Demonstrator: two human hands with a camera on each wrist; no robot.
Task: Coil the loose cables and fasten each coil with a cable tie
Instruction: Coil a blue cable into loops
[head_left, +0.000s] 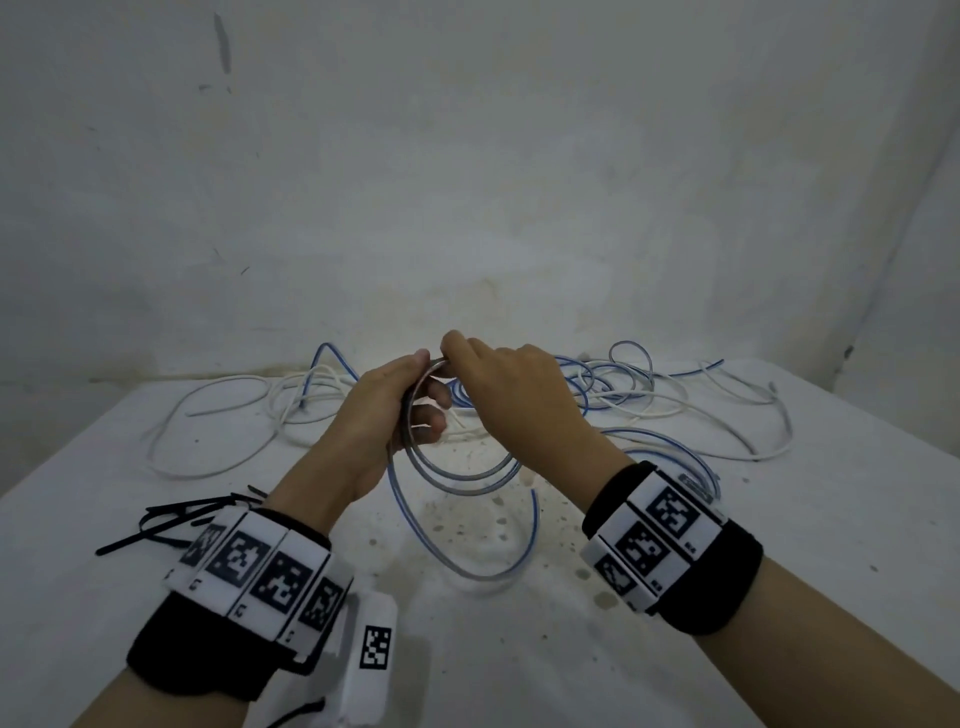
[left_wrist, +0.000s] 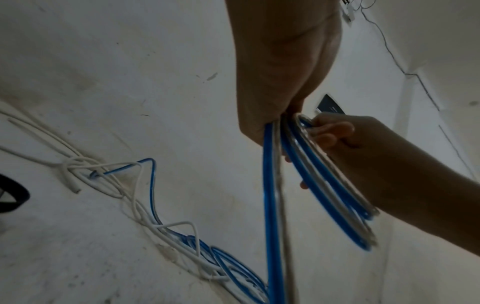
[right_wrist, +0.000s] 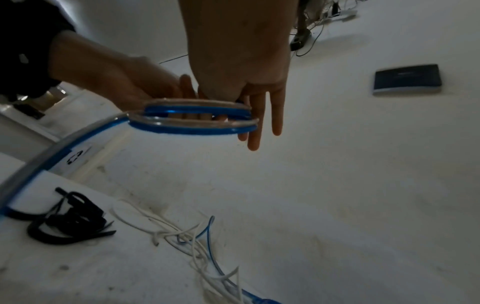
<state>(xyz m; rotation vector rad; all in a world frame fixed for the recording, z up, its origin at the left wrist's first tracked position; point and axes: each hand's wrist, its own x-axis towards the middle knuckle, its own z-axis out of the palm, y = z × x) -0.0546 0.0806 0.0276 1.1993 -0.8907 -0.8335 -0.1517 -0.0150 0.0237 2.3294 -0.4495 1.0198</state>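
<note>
— Which step are you on?

— Coiling, I'd say. Going left to right: a bundle of black cable ties (head_left: 171, 519) lies on the table (head_left: 675, 649) near my left wrist, too tangled to count. My left hand (head_left: 384, 415) has its fingers curled through the blue cable (head_left: 457, 478), holding the coil up above the table's middle. My right hand (head_left: 498, 384) pinches the top of the same coil with thumb and forefinger, the other fingers hanging straight.

— How many loops so far?

— Two or three; they overlap, so I can't be sure. A long tail runs down to the table.

— And the rest?

— White cable (head_left: 218, 410) sprawls far left, tangled with more blue toward the far right. I can't tell how many cables that heap holds.

— What next?

— Probably drawing in the tail for another loop, keeping my left fingers tight so the loops don't spring apart. No tie is on yet.
</note>
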